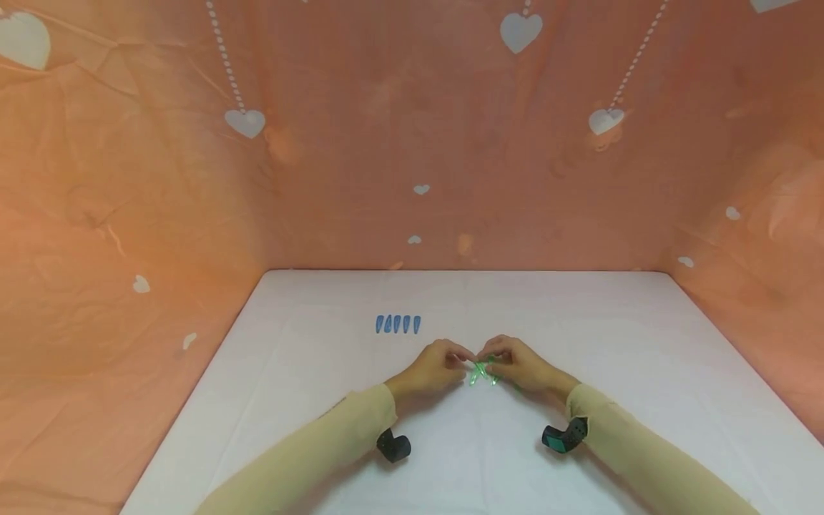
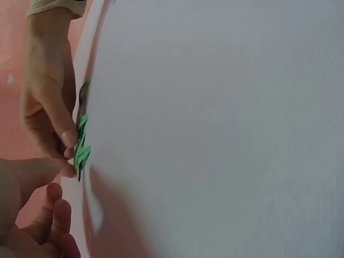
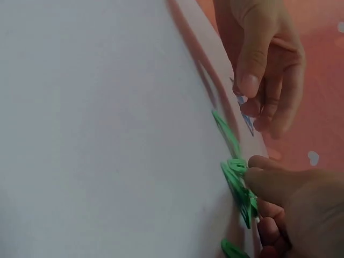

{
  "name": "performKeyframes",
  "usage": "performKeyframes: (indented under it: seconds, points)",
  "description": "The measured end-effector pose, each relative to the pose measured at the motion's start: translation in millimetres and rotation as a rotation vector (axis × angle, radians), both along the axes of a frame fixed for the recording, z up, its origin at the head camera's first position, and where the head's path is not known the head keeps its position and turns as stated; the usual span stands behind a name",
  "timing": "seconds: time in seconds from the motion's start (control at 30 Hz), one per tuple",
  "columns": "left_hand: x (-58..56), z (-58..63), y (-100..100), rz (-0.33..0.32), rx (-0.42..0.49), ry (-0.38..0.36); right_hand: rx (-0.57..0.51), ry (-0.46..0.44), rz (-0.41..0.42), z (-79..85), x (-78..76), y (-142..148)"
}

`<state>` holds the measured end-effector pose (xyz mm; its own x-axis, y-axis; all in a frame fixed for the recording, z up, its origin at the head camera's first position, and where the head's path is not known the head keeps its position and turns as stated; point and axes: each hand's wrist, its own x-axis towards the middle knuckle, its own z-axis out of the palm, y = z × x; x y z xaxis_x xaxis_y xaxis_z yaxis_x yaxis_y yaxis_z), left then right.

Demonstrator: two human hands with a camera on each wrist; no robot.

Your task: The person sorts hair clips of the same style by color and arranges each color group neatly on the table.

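Note:
Several green snap hair clips (image 1: 479, 373) lie on the white table between the two hands, some overlapping. My right hand (image 1: 520, 365) is over them, pinching one green hair clip (image 3: 237, 165) between thumb and fingertips in the right wrist view. My left hand (image 1: 438, 366) reaches in from the other side with loosely bent fingers. No clip shows between its thumb and fingers in the left wrist view, where the left hand (image 2: 27, 204) is close to the right fingertips. Another green clip (image 3: 233, 249) lies nearer the right wrist.
A neat row of several blue hair clips (image 1: 398, 324) lies beyond the left hand. The white table (image 1: 322, 300) meets orange cloth walls (image 1: 360, 143) with white hearts at the back and sides. A dark wrist camera (image 1: 394, 446) hangs below the left sleeve, another camera (image 1: 565, 435) below the right.

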<state>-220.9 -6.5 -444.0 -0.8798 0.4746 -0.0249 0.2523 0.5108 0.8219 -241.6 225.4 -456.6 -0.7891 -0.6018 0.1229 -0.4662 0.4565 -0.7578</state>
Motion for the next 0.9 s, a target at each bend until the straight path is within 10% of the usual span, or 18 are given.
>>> performKeyframes:
  seconds: [0.9]
  points:
    - [-1.3,-11.7,10.0,0.028,-0.08,-0.015,-0.045,-0.011,-0.006,-6.2,-1.9,8.6]
